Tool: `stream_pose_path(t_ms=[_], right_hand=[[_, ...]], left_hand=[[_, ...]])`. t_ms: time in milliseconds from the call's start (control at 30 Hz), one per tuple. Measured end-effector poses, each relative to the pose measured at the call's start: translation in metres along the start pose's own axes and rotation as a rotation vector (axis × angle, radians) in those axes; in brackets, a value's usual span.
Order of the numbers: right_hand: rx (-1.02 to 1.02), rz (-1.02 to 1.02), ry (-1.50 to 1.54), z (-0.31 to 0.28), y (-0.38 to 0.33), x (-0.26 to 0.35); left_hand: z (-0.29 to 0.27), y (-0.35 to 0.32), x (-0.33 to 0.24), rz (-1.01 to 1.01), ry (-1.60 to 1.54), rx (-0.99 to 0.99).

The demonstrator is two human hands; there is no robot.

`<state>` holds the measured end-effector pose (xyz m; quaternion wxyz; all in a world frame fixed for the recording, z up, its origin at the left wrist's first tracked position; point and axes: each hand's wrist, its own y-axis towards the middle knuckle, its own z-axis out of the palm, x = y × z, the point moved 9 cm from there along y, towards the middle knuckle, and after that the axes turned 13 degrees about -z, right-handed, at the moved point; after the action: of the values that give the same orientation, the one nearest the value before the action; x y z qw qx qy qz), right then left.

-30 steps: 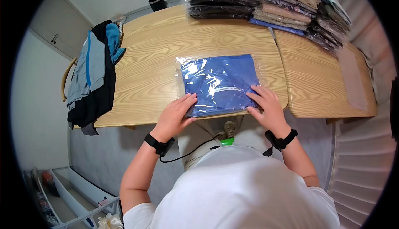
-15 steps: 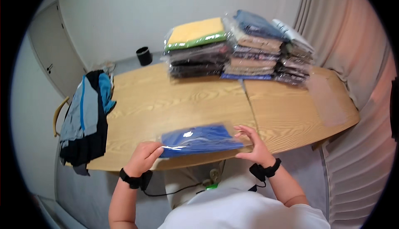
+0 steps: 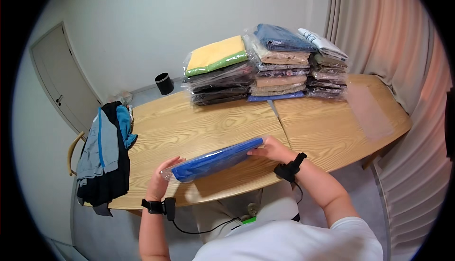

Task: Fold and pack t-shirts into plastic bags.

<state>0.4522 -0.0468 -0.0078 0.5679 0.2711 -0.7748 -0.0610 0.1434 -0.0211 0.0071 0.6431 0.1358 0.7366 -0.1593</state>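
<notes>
A folded blue garment in a clear plastic bag (image 3: 218, 160) is between my hands, above the near edge of the table. It is tilted so that a long, narrow side shows, with its right end higher than its left. My right hand (image 3: 275, 150) grips the right end, thumb on the near side and the other fingers mostly hidden behind. At the left end, my left hand (image 3: 161, 178) holds the loose clear plastic, its fingers partly behind the bag. Both wrists wear black straps with a small box and cable.
Along the far side of the wooden table (image 3: 161, 123) stand bagged clothes in stacks: one topped with a yellow garment (image 3: 215, 56), one with blue denim (image 3: 282, 38), one with white (image 3: 322, 43). Loose grey and black clothes (image 3: 102, 152) hang at the left edge. A flat clear sheet (image 3: 369, 114) lies right.
The bagged blue garment has turned from lying face-up to tilted on edge, its right end rising. My right hand has moved in onto that end. The view has shifted slightly.
</notes>
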Motion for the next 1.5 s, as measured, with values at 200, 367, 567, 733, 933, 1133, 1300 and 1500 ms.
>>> stream_pose_path(t_ms=[200,367,567,733,933,1133,1300,1500], right_hand=[[-0.122,-0.155,-0.009,0.002,0.001,0.0],[-0.285,0.068,-0.084,-0.008,-0.009,-0.006],[-0.323,0.317,-0.079,-0.033,-0.035,0.04],[-0.371,0.566,0.512,-0.004,-0.058,-0.053],[-0.39,0.74,0.56,-0.01,-0.086,-0.076],[-0.381,0.729,1.052,0.016,-0.075,-0.061],[-0.352,0.741,1.111,0.02,-0.073,-0.054],[-0.185,0.736,0.735,0.022,-0.068,-0.044]], left_hand=[[-0.001,-0.004,0.057,-0.142,0.171,-0.038],[-0.011,0.007,0.046,-0.013,0.192,-0.214],[0.013,0.006,0.004,-0.157,0.099,-0.222],[0.016,0.03,0.065,-0.464,0.111,-0.148],[0.051,0.015,0.066,-0.467,0.184,-0.101],[0.046,0.004,0.091,-0.199,0.325,-0.291],[0.05,-0.003,0.088,-0.13,0.314,-0.356],[0.049,-0.009,0.083,-0.117,0.273,-0.394]])
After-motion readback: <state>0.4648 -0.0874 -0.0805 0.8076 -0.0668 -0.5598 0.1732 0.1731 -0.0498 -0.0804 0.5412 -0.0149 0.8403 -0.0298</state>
